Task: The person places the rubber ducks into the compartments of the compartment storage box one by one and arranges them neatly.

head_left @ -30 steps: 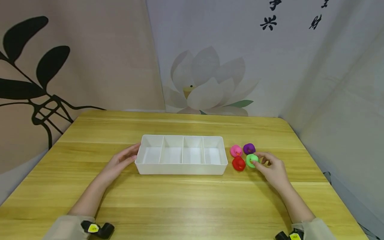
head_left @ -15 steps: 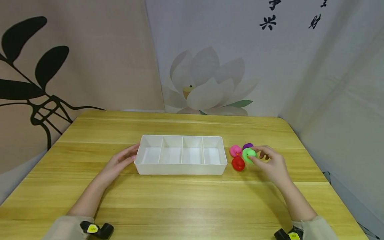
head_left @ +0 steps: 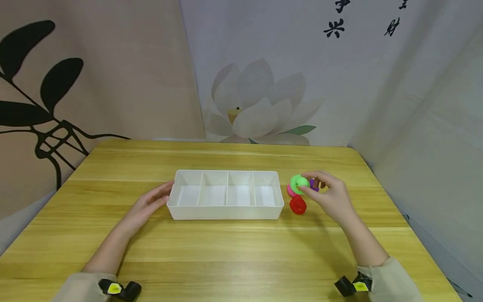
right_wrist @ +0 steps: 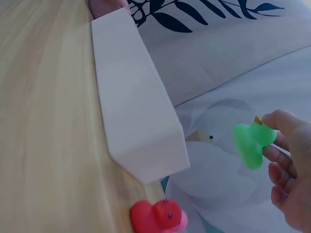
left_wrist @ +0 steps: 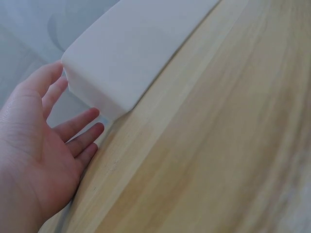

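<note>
My right hand [head_left: 330, 195] pinches a green rubber duck [right_wrist: 253, 141] by its head, raised above the table. In the head view the duck overlaps a pink duck [head_left: 291, 191], and a purple duck [head_left: 314, 185] shows partly behind my fingers. A red rubber duck [head_left: 298, 205] sits on the table just in front of them. My left hand [left_wrist: 43, 145] has its fingers extended against the left end of a white box [head_left: 225, 212] with several compartments. Bare compartment floors show inside the box.
The wooden table [head_left: 226, 256] carries the box at its middle and the ducks off the box's right end. Behind the far edge hangs a printed cloth [head_left: 260, 100] with a lotus. A wrist camera [head_left: 352, 286] sits on my right sleeve.
My right hand has lifted the green duck off the table and carried it left and up, over the pink duck. The left hand stays at the box's end.
</note>
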Action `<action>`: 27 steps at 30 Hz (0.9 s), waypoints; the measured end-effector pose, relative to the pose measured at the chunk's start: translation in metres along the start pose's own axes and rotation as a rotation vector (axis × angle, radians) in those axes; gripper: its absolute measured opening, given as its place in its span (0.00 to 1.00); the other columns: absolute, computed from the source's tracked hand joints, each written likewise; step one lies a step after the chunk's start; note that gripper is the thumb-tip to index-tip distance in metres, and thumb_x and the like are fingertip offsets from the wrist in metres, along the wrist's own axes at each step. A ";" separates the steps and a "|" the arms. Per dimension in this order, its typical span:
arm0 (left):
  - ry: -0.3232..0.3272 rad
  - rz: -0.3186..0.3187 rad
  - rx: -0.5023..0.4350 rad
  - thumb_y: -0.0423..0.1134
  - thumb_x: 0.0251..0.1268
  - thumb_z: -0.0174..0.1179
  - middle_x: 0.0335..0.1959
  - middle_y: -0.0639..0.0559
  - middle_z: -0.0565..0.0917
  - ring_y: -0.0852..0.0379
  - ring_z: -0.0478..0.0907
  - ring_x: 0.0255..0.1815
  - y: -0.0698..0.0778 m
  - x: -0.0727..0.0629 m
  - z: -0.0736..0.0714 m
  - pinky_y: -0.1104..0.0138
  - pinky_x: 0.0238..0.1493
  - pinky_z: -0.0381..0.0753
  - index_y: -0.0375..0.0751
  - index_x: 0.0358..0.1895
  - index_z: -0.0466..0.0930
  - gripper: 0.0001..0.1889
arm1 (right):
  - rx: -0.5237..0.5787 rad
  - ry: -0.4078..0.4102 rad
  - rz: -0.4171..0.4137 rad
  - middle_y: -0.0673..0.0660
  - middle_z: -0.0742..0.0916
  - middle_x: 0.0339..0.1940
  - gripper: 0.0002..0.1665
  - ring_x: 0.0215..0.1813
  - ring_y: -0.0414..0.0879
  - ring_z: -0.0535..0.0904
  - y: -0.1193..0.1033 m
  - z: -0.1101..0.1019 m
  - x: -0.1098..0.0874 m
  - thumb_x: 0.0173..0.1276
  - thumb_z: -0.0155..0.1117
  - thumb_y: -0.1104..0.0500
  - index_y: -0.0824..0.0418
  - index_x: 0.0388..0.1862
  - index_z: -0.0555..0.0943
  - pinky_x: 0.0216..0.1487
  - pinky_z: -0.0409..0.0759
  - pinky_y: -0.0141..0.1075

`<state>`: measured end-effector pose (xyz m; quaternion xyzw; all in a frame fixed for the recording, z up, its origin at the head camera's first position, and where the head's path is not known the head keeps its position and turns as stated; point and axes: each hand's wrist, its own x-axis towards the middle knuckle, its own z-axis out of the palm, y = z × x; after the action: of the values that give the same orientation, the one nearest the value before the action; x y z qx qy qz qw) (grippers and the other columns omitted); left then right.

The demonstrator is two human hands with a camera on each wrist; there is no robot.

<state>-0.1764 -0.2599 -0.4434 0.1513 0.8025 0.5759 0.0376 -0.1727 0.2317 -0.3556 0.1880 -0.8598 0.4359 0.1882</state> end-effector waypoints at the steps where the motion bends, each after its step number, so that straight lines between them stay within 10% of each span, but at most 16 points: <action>1: 0.000 -0.001 0.001 0.42 0.76 0.48 0.69 0.41 0.66 0.57 0.63 0.65 0.000 0.000 0.000 0.73 0.56 0.64 0.47 0.74 0.59 0.26 | 0.000 -0.007 0.011 0.52 0.80 0.30 0.16 0.35 0.47 0.71 -0.003 0.001 0.002 0.57 0.74 0.64 0.61 0.45 0.85 0.36 0.67 0.32; 27: -0.002 -0.008 0.014 0.41 0.76 0.48 0.68 0.42 0.67 0.53 0.64 0.65 0.001 0.000 0.000 0.65 0.58 0.64 0.47 0.74 0.58 0.26 | 0.166 -0.224 0.003 0.50 0.81 0.34 0.14 0.36 0.49 0.69 -0.053 0.036 0.040 0.58 0.74 0.60 0.55 0.44 0.86 0.33 0.67 0.39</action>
<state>-0.1758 -0.2595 -0.4421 0.1491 0.8071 0.5699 0.0396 -0.1868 0.1662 -0.3198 0.2492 -0.8367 0.4820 0.0744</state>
